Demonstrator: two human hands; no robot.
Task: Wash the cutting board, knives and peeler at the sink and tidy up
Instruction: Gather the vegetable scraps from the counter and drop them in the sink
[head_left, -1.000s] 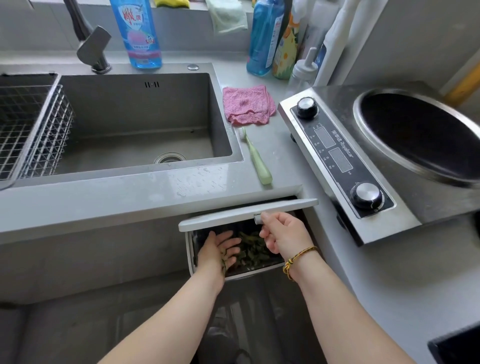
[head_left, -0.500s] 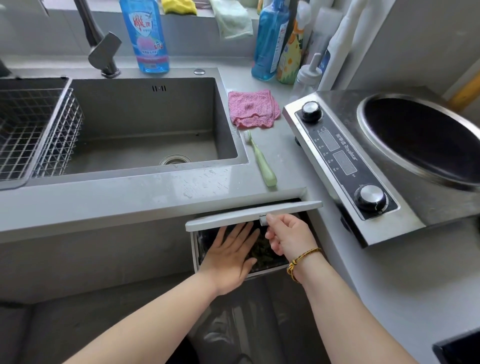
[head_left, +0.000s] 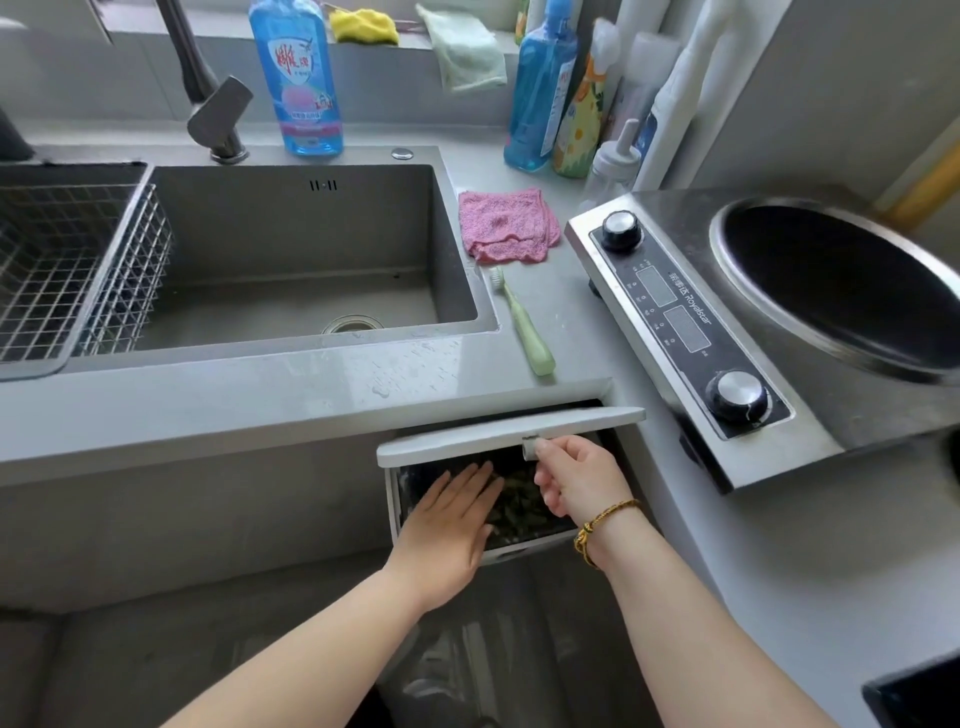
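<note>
Under the grey surface, below the sink's right corner, a bin is hanging open, holding green scraps. My right hand is pinching the small handle on the lid. My left hand is lying flat, fingers straight, over the bin's mouth. A green brush and pink cloth are lying between sink and cooker. A second ago my left fingers were curling down into the scraps.

Bright, soft daylight; wide-angle bending at edges; slight blur low in frame.
</note>
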